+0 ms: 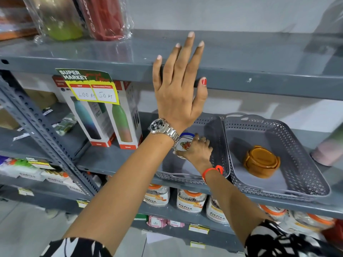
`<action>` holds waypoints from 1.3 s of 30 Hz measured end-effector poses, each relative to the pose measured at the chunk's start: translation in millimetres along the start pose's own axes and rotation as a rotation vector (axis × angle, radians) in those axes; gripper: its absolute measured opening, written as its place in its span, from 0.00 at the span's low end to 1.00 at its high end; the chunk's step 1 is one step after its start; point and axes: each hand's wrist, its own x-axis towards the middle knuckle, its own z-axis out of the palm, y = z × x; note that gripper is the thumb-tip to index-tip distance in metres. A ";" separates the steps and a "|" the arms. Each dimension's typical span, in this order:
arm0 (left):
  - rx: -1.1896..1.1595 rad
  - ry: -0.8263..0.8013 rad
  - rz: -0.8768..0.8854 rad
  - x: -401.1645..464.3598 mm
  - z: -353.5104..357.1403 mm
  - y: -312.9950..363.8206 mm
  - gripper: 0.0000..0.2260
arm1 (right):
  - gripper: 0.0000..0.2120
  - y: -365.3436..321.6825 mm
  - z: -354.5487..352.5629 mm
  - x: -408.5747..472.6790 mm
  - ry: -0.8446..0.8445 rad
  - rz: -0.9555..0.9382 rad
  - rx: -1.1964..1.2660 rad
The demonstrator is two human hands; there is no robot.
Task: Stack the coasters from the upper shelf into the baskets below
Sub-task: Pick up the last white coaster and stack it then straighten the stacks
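My left hand (pixel 179 86) lies flat on the front edge of the grey upper shelf (pixel 259 58), fingers spread, holding nothing. Lower down, my right hand (pixel 197 152) is inside the left grey basket (pixel 218 130), closed on a white coaster set with a fruit picture and a blue rim (pixel 184 144). My left wrist and watch partly hide that set. The right grey basket (pixel 313 175) holds a brown round coaster set (pixel 261 162) standing near its middle.
Two boxed bottles (pixel 104 117) under a price tag (pixel 92 88) stand left of the baskets. Wrapped bottles (pixel 83 17) sit at the upper shelf's left end. Jars with orange lids (pixel 191 200) fill the shelf below. A perforated upright (pixel 42 127) runs at left.
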 end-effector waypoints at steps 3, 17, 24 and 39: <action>-0.119 0.064 -0.012 -19.5 -4.3 -4.9 0.24 | 0.51 6.8 -2.9 4.9 -0.002 0.076 0.310; -0.811 -0.725 -1.757 -162.6 78.2 -70.6 0.30 | 0.34 34.7 -8.8 8.1 -0.321 0.221 0.917; -0.976 -0.920 -1.816 -164.2 105.2 -62.7 0.36 | 0.30 29.0 3.2 16.2 -0.275 0.118 0.713; -0.849 -0.813 -1.724 -185.2 95.0 -48.1 0.32 | 0.29 35.8 -9.6 32.1 -0.418 0.076 0.646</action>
